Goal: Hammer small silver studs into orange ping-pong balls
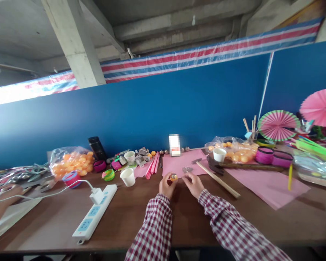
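Note:
My left hand [166,186] is closed around a small orange ball [174,178], with something greyish showing at its top. Close by on the right, my right hand [195,185] has its thumb and fingers pinched together; whatever is between them is too small to make out. Both hands are at the near edge of a pink sheet [176,164]. Small silvery metal pieces [187,169] lie on that sheet just beyond my right fingers. A hammer [220,181] with a wooden handle rests to the right of my right hand.
A white power strip [95,214], paper cups [128,177] and a bag of orange balls [72,163] stand left. Right are another ball bag [240,152], purple tape rolls [264,155] and pink paper [271,186]. Another person's hand [9,194] is far left. A blue partition [152,112] closes the back.

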Demonstrator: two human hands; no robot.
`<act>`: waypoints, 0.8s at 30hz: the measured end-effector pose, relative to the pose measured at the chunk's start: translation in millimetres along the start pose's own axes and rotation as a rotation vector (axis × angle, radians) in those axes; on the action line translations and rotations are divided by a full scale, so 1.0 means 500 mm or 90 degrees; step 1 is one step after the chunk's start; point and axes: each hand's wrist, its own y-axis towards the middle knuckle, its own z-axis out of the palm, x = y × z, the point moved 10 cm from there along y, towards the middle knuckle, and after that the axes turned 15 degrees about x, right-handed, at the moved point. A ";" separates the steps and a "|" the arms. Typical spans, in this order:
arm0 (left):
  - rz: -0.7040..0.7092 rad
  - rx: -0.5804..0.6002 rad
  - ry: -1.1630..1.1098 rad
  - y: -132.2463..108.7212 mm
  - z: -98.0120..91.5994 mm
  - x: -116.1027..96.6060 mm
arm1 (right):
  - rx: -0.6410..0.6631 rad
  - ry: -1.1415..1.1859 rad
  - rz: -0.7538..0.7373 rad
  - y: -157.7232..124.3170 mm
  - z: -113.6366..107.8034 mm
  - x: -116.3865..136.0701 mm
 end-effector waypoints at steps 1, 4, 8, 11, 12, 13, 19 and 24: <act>0.002 0.002 0.002 0.000 0.001 -0.002 | 0.004 0.022 0.005 -0.001 0.003 0.000; 0.000 0.014 0.005 0.000 0.006 -0.004 | 0.028 0.125 0.043 -0.003 0.017 -0.014; -0.006 0.020 0.007 0.000 0.009 -0.001 | 0.051 0.205 0.072 -0.006 0.033 -0.030; 0.003 0.023 0.005 0.000 0.011 -0.001 | 0.064 0.233 0.063 -0.004 0.038 -0.030; 0.006 0.022 0.003 0.000 0.011 -0.001 | 0.068 0.241 0.055 -0.003 0.040 -0.027; 0.009 0.022 0.002 0.000 0.012 -0.002 | 0.072 0.249 0.049 -0.002 0.041 -0.025; 0.017 0.027 0.011 -0.003 0.016 -0.007 | 0.077 0.305 0.055 0.001 0.048 -0.028; 0.031 0.041 0.042 -0.003 0.021 -0.002 | 0.089 0.226 0.029 0.008 0.044 -0.026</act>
